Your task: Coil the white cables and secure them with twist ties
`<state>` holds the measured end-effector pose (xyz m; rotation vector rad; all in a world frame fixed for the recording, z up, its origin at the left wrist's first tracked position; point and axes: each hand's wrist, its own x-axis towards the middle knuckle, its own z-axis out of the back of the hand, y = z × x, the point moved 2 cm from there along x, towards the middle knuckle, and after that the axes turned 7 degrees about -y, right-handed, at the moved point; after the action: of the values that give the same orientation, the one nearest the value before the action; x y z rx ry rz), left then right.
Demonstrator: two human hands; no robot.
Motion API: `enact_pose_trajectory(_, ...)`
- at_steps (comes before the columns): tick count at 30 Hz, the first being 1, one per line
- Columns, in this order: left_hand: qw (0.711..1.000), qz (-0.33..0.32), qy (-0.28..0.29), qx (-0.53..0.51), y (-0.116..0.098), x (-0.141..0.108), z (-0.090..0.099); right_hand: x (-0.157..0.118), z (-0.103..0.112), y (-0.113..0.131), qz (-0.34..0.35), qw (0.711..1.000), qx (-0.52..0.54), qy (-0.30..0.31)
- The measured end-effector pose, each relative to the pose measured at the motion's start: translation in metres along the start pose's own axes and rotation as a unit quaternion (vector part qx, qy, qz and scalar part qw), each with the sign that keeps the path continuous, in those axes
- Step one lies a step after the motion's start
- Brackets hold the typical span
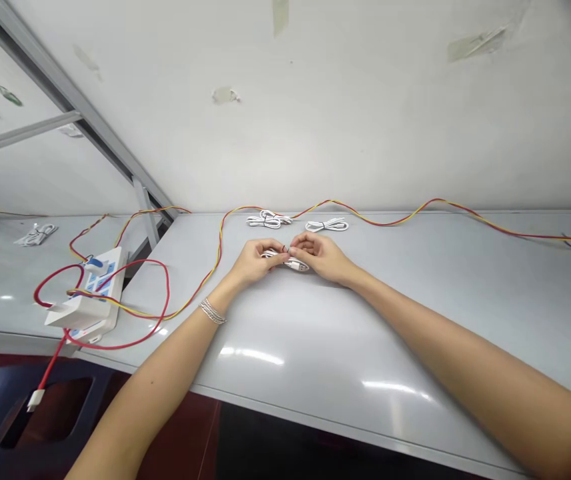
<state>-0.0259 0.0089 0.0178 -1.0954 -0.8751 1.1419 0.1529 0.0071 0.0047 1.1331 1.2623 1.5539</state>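
A coiled white USB cable is held just above the grey tabletop, its plug end toward my right hand. My left hand is closed around the left part of the coil, thumb on top. Fingers pinched, my right hand meets the left thumb tip at a thin dark twist tie around the bundle. How far the tie is wound is hidden by the fingertips. Just beyond the hands lie tied white cable bundles: a pair on the left and a single bundle on the right.
On the left, a white power strip carries a plugged-in adapter and a looped red cable. A red-and-yellow wire runs along the wall. Another white cable bundle lies far left. A blue plastic stool stands below the table edge.
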Motion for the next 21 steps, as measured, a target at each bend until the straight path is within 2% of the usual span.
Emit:
enact_pose_trajectory(5, 0.995, 0.008, -0.028, -0.095, 0.0026, 0.0011, -0.0005, -0.0024, -0.0017, 0.0028, 0.029, 0.998, -0.05, -0.004)
enact_pose_trajectory(9, 0.989, 0.038, -0.014, -0.145, 0.0005, 0.0, -0.0018, -0.0016, -0.0007, 0.0019, -0.004, 1.0, -0.005, 0.002)
enact_pose_trajectory(13, 0.987, 0.063, -0.004, -0.145, -0.0016, -0.0001, 0.0002, -0.0013, 0.002, 0.0048, -0.021, 1.0, 0.006, 0.004)
enact_pose_trajectory(21, 0.978, 0.095, 0.082, -0.166, -0.0016, -0.0004, 0.0022, -0.0018, 0.0066, 0.0103, -0.058, 0.997, 0.031, 0.049)
